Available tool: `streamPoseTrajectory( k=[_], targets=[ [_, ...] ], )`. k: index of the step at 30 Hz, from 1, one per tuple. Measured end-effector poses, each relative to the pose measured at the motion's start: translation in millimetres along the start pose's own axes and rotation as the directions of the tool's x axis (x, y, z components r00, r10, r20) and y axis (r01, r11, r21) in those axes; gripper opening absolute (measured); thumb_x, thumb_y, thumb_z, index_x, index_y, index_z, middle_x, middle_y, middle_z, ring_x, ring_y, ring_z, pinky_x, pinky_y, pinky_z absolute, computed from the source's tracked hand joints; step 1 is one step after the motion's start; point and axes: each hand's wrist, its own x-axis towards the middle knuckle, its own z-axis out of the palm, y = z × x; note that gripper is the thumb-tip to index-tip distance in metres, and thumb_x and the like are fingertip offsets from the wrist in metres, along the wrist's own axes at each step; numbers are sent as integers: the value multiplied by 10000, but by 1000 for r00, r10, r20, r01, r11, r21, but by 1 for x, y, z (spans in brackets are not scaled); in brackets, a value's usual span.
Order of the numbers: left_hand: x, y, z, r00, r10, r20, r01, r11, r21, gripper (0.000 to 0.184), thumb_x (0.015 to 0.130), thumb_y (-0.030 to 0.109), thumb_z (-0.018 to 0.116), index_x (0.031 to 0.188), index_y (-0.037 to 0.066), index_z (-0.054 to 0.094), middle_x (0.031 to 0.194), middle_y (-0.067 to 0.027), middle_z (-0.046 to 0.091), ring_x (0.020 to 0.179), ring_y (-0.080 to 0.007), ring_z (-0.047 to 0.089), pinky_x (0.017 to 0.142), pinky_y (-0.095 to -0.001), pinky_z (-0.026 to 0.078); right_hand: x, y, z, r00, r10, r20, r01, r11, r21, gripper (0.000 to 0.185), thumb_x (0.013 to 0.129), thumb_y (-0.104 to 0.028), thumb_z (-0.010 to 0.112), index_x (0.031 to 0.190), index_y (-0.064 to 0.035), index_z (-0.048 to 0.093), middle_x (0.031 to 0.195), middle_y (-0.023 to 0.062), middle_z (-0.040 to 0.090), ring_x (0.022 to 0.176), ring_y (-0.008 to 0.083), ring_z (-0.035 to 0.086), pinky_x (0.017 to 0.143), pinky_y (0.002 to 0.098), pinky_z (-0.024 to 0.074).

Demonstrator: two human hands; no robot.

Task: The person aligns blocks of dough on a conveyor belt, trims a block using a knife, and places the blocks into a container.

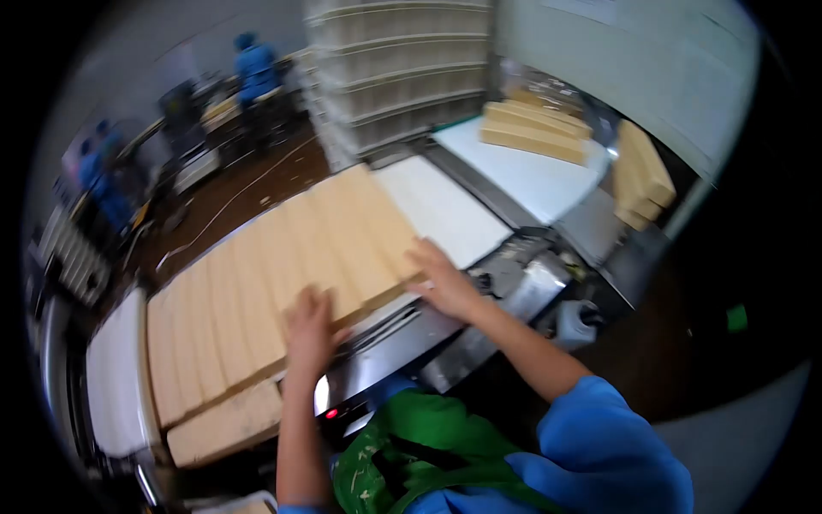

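A row of long pale-tan bars [282, 265], packed side by side, lies on a white conveyor belt [441, 206] in front of me. My left hand [311, 332] is at the near edge of the row, slightly smeared, its fingers resting over the bar ends and its thumb apart. At the row's right end, my right hand [447, 283] touches the near corner of the last bar with fingers stretched out. One more tan bar [227, 424] lies crosswise along the near left side, against the ends of the row.
Stacked pale crates [402, 68] stand behind the belt. More tan bars [535, 128] rest on a white surface [522, 171] at the upper right, others [640, 171] beside it. A white bottle [575, 324] sits near my right forearm. People in blue [255, 68] are across the room.
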Motion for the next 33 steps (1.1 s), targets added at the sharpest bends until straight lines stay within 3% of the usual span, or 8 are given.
streamPoseTrajectory(
  k=[4,12,15,16,18,22,27,33],
  targets=[
    [-37,-44,-27,920,-376,110,332,897,293,934,673,227,795,1450,126,287,1514,-227,182,1393,-406,196,1083,-614,183,-93,-29,-57,998,-47,-30,46,998,-53,403,796,-125,684,1172,-36,569,1393,165,394,1319,379,350,1065,434,343],
    [-36,-85,-27,959,-195,205,141,957,252,971,696,154,771,1484,154,204,1532,-222,120,1405,-429,122,1114,-572,133,-370,-28,-114,794,536,287,-367,799,-476,374,744,-130,696,1100,-82,591,1266,150,462,1167,338,463,989,407,400],
    [-44,-80,-25,958,-244,153,197,943,269,904,736,167,749,1476,153,229,1522,-226,158,1399,-420,155,1110,-575,149,-592,28,-129,352,786,508,-131,579,-804,406,799,-320,606,1128,-83,607,1199,149,527,1184,321,461,933,419,430],
    [-45,-70,-20,958,-236,160,189,947,261,904,736,167,749,1476,153,229,1522,-226,158,1399,-420,155,1110,-575,149,-588,-2,-154,-53,937,346,-329,311,-892,389,827,-374,563,1074,-88,654,1127,153,583,1150,318,502,890,435,461],
    [-46,-39,-7,974,-211,84,184,951,249,828,757,186,735,1452,146,287,1511,-211,206,1396,-393,196,1110,-575,164,-594,-49,-219,-342,889,303,-317,194,-928,528,850,-476,540,1233,-113,572,1231,140,568,1095,326,558,915,472,452],
    [-60,9,14,995,66,-71,-55,988,142,738,771,223,710,1416,140,362,1506,-162,250,1394,-335,231,1129,-545,140,-610,-77,-300,-605,791,89,-246,-80,-966,504,854,-459,543,1219,-114,583,1226,134,575,1098,320,560,914,477,452],
    [-60,10,21,979,65,-192,-44,993,113,708,793,206,685,1420,144,362,1495,-134,281,1378,-310,266,1133,-510,139,-519,-43,-291,-212,977,-10,-316,-78,-945,475,860,-439,547,1202,-114,597,1220,128,584,1101,314,563,913,483,452],
    [-62,3,22,971,70,-230,-52,995,85,668,796,171,674,1400,141,389,1486,-132,298,1374,-308,273,1130,-508,146,-321,-42,-174,349,896,274,-463,419,-781,440,866,-414,551,1182,-115,614,1212,120,595,1105,306,565,912,489,453]
  ],
)
